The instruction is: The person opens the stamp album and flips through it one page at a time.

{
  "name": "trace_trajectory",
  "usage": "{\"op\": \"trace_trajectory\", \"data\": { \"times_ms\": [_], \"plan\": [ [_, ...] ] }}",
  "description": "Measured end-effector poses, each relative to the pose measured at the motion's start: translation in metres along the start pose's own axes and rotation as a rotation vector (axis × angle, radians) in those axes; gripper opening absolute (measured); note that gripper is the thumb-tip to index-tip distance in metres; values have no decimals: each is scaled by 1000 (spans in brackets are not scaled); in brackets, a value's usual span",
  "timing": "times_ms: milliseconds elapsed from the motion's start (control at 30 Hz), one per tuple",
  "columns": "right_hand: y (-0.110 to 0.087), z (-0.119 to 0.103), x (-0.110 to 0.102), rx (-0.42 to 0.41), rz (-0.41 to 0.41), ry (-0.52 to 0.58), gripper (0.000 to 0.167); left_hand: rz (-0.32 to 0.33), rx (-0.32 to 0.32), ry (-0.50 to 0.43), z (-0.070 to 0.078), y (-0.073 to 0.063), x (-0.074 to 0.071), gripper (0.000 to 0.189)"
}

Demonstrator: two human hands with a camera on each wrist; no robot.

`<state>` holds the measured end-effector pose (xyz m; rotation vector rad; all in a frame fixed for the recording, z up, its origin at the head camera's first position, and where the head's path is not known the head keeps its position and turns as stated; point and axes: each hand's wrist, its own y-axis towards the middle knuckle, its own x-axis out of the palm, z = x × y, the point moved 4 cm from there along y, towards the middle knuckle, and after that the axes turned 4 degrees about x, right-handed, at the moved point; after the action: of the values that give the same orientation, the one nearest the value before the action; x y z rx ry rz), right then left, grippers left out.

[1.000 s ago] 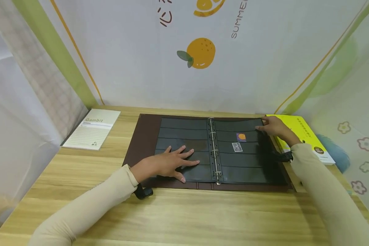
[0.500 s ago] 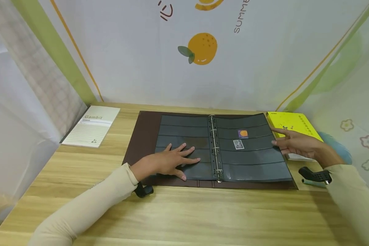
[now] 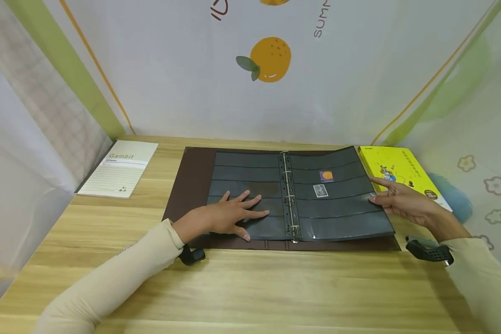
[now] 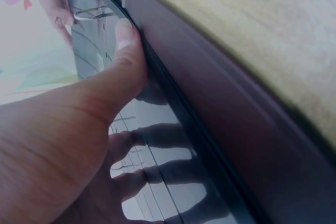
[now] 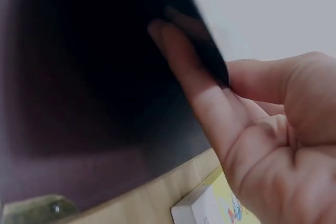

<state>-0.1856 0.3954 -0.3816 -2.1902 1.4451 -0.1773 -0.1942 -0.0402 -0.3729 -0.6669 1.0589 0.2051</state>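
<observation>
A brown ring-binder stamp album [image 3: 194,178] lies spread on the wooden table, with black pocket pages on both sides of its metal rings [image 3: 289,199]. My left hand [image 3: 227,217] rests on the left page [image 3: 248,174] with fingers spread. At the outer edge of the right page [image 3: 338,218], my right hand [image 3: 409,202] pinches the sheet; in the right wrist view the thumb [image 5: 257,80] is on one face and the index finger [image 5: 184,61] behind the other. That edge is raised off the cover. An orange-and-purple stamp [image 3: 327,176] and a grey stamp [image 3: 320,190] sit in the right page's pockets.
A yellow book [image 3: 394,171] lies just right of the album, behind my right hand. To the left is a white Gambit notepad [image 3: 118,169]. A printed curtain [image 3: 183,93] hangs along the table's back edge.
My right hand has shifted from the right page's upper corner down to the middle of its outer edge, and that edge has lifted slightly. My left hand stays in place.
</observation>
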Motion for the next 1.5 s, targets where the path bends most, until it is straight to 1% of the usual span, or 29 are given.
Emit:
{"op": "trace_trajectory", "data": {
  "times_ms": [200,333,400,500,567,633,733,800,867,1033,1167,1333,1433,1500],
  "plan": [
    [-9,-7,1,7,26,27,84,9,1,7,-1,-1,0,82],
    [-17,-16,3,6,36,17,82,9,3,10,-1,0,0,81],
    [-19,-24,4,-12,39,24,81,4,1,7,0,0,0,81],
    [-24,-40,2,-54,75,23,80,0,1,2,1,0,1,81],
    [-28,-54,2,-75,107,-15,78,2,2,3,1,0,1,81],
    [-32,-68,3,-95,123,-75,76,6,3,7,2,0,2,81],
    [-38,-89,7,-97,124,-190,73,9,7,16,2,1,3,81],
    [-42,-101,10,-96,125,-235,71,12,8,19,3,0,3,81],
    [-44,-113,13,-84,122,-255,70,14,9,23,2,0,3,81],
    [-46,-134,23,-77,106,-261,72,16,2,22,1,0,3,80],
    [-47,-146,31,-81,133,-311,72,17,2,8,1,1,4,80],
    [-42,-155,40,-84,135,-354,71,9,1,6,2,1,5,81],
    [-37,-159,47,-80,105,-337,73,14,-5,30,1,1,4,81],
    [-35,-161,51,-77,80,-309,75,32,-11,74,2,0,2,81]
  ]
}}
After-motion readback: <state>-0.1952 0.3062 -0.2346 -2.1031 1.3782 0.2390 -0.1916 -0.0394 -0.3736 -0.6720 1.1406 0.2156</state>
